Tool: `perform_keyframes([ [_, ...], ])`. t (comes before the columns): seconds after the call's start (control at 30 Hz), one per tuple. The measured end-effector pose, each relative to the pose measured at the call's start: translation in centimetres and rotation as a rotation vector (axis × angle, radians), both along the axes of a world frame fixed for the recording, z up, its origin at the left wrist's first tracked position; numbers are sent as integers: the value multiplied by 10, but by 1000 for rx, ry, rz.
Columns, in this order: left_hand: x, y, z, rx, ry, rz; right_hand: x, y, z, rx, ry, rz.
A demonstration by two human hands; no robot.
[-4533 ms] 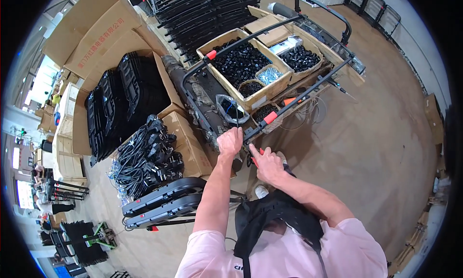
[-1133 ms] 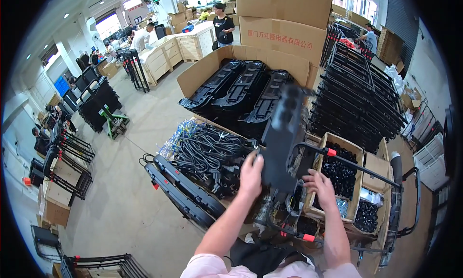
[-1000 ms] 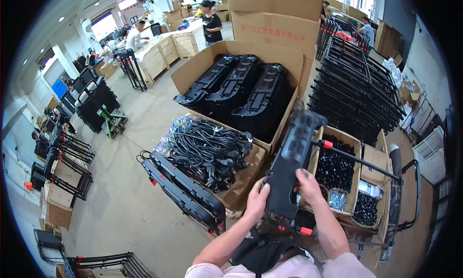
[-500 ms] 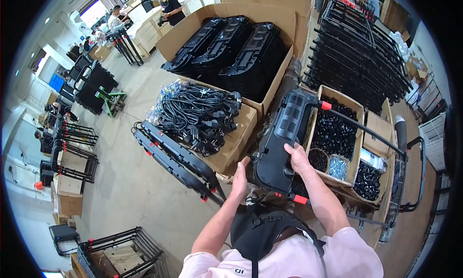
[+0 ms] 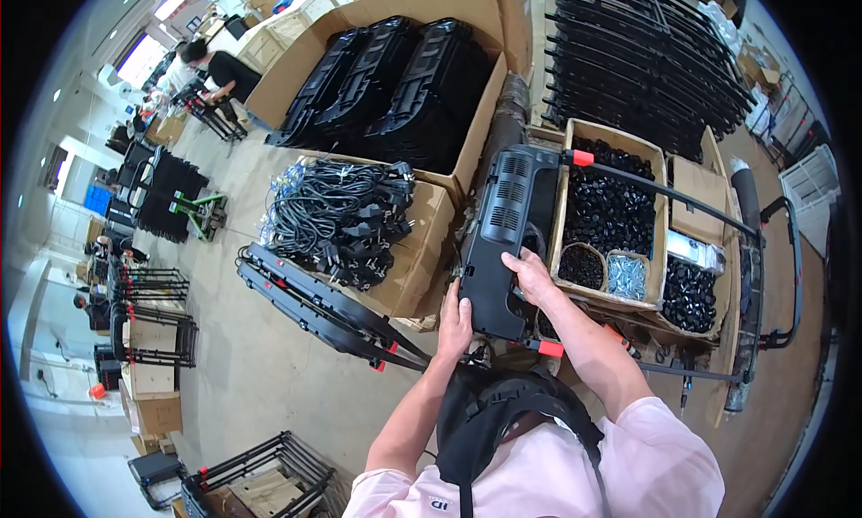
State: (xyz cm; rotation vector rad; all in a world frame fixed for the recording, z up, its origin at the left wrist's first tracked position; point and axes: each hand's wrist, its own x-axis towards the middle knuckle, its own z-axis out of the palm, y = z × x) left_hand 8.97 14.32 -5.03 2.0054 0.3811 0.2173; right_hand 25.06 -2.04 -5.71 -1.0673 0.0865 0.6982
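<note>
A long black plastic housing [image 5: 499, 267] with vent slots lies in front of me, joined at its right to a black tube frame [image 5: 669, 191] with red end pieces. My right hand [image 5: 536, 280] grips the housing near its right edge, thumb on top and fingers partly hidden beyond the edge. Along the housing's lower left side rests my left hand [image 5: 455, 323], its fingers stretched out flat against the edge. Left of it lean curved black frame parts [image 5: 314, 310] with red clips.
Bundled black power cords [image 5: 337, 217] lie on a carton [image 5: 417, 240]. Beyond stands a big carton [image 5: 471, 150] of stacked black housings. Boxes of black fittings [image 5: 611, 199] and silver screws [image 5: 626, 277] sit at the right. Tube frames [image 5: 637, 60] are piled behind. A person [image 5: 229, 74] works at far left.
My left hand has come in from beside the housing to touch its left edge. My right hand keeps its grip. The far person in black now bends over a black frame.
</note>
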Motion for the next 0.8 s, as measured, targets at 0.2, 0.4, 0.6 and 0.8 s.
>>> perform_keyframes([
  [0.2, -2, 3, 9, -77, 62, -20, 6, -7, 11, -191, -62, 70],
  [0.4, -15, -43, 64, 224, -181, 14, -4, -147, 69, -361, -124, -55],
  [0.6, -58, -122, 45, 138, 1, -785, -121, -282, 119, -319, 64, 491],
  [0.8, -1, -190, -65, 342, -135, -644, -195, -320, -61, -510, 576, -16],
])
